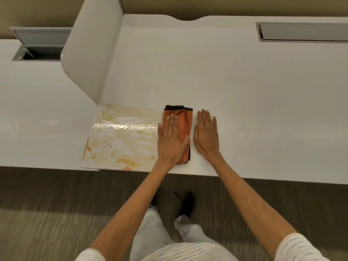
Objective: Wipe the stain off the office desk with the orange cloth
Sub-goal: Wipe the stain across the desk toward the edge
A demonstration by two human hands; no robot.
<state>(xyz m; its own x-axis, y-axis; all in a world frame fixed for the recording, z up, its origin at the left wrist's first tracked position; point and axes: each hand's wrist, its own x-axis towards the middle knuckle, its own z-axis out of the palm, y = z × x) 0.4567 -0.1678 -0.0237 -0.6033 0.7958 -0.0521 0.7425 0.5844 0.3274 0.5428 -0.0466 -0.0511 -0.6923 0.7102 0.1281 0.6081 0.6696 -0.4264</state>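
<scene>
Cloth [183,123] right of stain [122,136] (just beside)

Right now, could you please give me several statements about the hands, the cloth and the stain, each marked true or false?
1. The left hand lies flat on the orange cloth. True.
2. The right hand grips the cloth. False: it rests flat on the desk beside it.
3. The stain lies to the left of the cloth. True.
4. The stain is wiped away. False: wet orange-brown smears cover that patch.
</scene>
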